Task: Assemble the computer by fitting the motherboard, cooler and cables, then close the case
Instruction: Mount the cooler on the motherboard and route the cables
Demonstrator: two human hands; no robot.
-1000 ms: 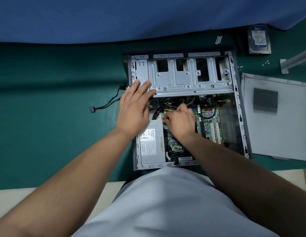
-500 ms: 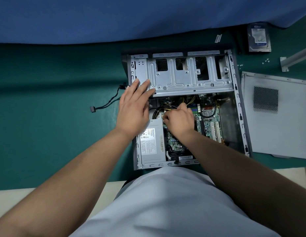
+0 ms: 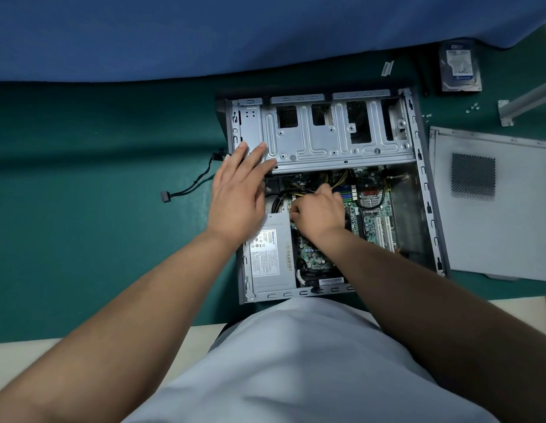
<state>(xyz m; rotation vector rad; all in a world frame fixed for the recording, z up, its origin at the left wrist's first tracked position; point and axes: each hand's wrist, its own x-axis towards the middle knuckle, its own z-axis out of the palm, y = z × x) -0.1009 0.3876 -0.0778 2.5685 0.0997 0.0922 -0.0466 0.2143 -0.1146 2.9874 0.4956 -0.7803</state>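
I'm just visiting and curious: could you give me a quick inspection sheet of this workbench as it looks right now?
Surface: green mat, with a blue cloth along the far edge.
Job's things: open computer case lying on its side; motherboard and power supply inside; side panel off, lying to the right.
Clutter: hard drive, loose screws, metal bracket.
Hands: left hand rests flat on the drive cage; right hand curled over the motherboard, what it holds is hidden.
Cables: black cable trails out of the case; yellow wires inside.
Surroundings: nothing seen.
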